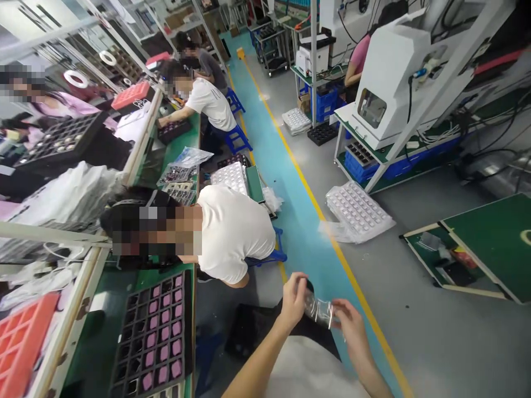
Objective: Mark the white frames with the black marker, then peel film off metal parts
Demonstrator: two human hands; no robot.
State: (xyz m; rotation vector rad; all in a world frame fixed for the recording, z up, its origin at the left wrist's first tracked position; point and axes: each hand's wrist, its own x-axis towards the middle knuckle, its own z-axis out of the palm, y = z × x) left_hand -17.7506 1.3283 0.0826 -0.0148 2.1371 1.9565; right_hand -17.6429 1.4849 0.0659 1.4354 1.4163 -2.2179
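Observation:
Over my lap, a small piece of clear plastic film [319, 310] is stretched between my two hands, with bright glints along its folds. My left hand [293, 297] pinches its left end, thumb and fingers closed. A small dark thing shows beside those fingertips; its kind cannot be made out. My right hand [349, 320] grips the film's right edge with bent fingers. To the left, apart from both hands, a black compartment tray [135, 326] with several pink pieces lies on the green bench [89, 354].
A co-worker in a white shirt [236, 235] sits bent at the bench on a blue stool [279, 249]. Stacked clear trays [359, 210] lie on the floor across the yellow line. A green-topped cart [493, 243] stands right. An orange tray [25, 342] is at far left.

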